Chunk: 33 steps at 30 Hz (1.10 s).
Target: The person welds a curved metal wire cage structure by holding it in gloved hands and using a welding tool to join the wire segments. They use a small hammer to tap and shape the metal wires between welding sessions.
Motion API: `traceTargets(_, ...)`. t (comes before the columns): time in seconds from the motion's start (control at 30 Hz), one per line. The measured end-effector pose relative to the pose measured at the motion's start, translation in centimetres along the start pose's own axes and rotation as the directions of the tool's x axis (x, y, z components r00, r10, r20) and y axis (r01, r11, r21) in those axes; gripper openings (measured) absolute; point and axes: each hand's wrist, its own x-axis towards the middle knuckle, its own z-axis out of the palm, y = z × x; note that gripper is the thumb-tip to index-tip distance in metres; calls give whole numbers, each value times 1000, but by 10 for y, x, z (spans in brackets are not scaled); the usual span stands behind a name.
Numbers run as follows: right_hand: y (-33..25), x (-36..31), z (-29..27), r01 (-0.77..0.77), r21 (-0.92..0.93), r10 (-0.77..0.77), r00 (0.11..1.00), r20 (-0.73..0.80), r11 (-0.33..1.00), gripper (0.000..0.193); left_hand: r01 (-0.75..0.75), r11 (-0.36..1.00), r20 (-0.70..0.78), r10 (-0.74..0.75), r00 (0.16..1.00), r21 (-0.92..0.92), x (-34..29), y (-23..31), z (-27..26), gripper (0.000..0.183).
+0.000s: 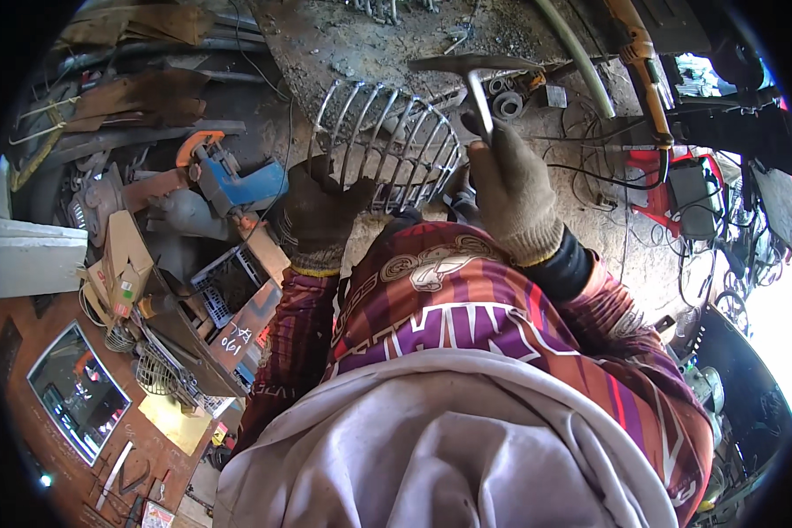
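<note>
My left hand (326,211), in a dark work glove, grips the lower left edge of a curved metal-bar grille (387,145). The grille is made of several bent, shiny rods joined by crosspieces, and its far end rests near the edge of a dirty worktop. In my gloved right hand (515,189) is a chipping hammer (478,97), held upright by its metal handle. The long, narrow hammer head lies above the grille's far right side, apart from my fingers. The lower part of the handle is hidden in my fist.
Debris and metal bits litter the worktop (326,44) ahead. On the left stands a blue and orange machine (238,180) beside a dark crate (229,290). Cables trail across the floor at right toward a red-framed machine (678,194). An orange-yellow tool (638,62) hangs at far right.
</note>
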Motion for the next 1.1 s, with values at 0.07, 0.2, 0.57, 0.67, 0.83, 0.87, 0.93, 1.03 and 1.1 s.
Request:
traceTargets(0.07, 3, 1, 6, -45, -75, 49, 998, 43, 996, 23, -152, 982, -104, 141, 984, -109, 2, -5, 6, 52)
traceTargets(0.2, 0, 3, 2, 26, -124, -19, 998, 56, 992, 24, -298, 919, -150, 267, 952, -257, 9, -29, 16, 52)
traceTargets(0.57, 12, -2, 10, 50, 19, -49, 997, -51, 999, 25, -230, 939, -103, 210, 972, -256, 9, -25, 18, 58)
traceTargets(0.67, 11, -1, 8, 67, -50, -67, 998, 8, 996, 22, -224, 974, -49, 222, 974, -44, 2, -23, 8, 58)
traceTargets(0.83, -5, 13, 8, 45, 68, -44, 999, -18, 997, 25, -218, 970, -111, 206, 972, -105, 2, -17, 8, 55)
traceTargets(0.87, 2, 12, 17, 69, -27, -70, 997, -33, 997, 25, -256, 966, -137, 248, 959, -45, 3, -15, 7, 54)
traceTargets(0.93, 5, 16, 18, 91, -270, -65, 992, 107, 959, 25, -189, 979, -102, 182, 978, -70, 3, -5, 4, 53)
traceTargets(1.03, -13, 11, 9, 27, -83, -28, 1000, -11, 996, 26, -85, 981, -53, 77, 996, -174, 2, -9, 6, 53)
traceTargets(1.1, -9, 10, 12, 39, -63, -41, 999, -28, 997, 26, -54, 965, -37, 46, 998, -256, 0, -13, 9, 52)
